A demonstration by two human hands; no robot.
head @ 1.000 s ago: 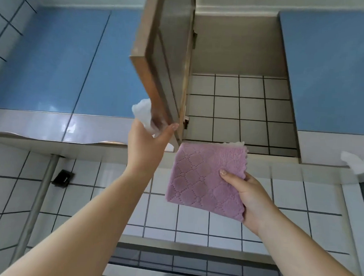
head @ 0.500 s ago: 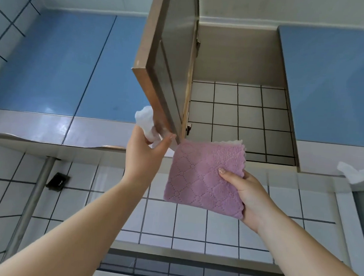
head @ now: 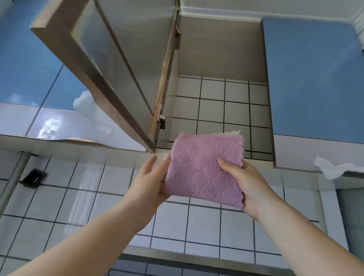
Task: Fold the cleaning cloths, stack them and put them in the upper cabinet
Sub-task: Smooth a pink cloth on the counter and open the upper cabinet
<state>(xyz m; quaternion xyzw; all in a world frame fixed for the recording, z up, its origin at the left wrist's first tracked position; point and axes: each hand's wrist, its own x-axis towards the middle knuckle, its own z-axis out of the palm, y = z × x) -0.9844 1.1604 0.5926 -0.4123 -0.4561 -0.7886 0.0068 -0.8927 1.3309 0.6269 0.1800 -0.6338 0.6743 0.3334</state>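
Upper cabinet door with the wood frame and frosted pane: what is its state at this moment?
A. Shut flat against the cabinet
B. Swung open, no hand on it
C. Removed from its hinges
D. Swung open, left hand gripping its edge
B: the wood-framed upper cabinet door stands swung open, while the left hand and right hand both hold the folded pink quilted cleaning cloth below it.

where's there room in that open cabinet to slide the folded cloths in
The cabinet opening looks bare between the open door and the blue panel. Its floor is hidden. Both hands on the cloths crowd its lower edge.
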